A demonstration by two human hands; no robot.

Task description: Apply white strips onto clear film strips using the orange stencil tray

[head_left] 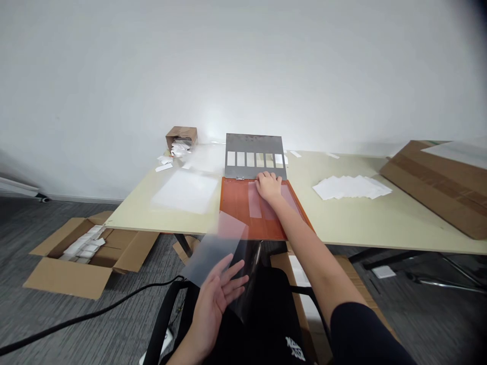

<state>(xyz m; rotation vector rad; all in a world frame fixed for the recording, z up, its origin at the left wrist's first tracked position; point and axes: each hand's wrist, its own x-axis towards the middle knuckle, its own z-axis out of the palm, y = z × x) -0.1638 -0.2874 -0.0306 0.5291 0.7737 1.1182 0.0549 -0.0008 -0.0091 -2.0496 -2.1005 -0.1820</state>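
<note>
My left hand [215, 299] is open in front of the table, palm up with its fingers spread. A clear plastic sheet [216, 251] tilts down beside it from the table's front edge, blurred; I see no grip on it. My right hand [269, 186] rests with curled fingers on the orange board [236, 197], at the lower edge of a grey metal plate [254, 144]. What lies under its fingertips is hidden. The plate stands raised at the board's back, with a row of several rectangular windows. A pale translucent strip [254, 200] lies on the board near that hand.
Translucent sheets [186, 191] lie left of the board, and fanned white paper pieces [350, 187] lie right. A small carton [182, 133] with white scraps stands at the back left. A large cardboard box [437, 187] covers the right end. An open carton [72, 274] sits on the floor.
</note>
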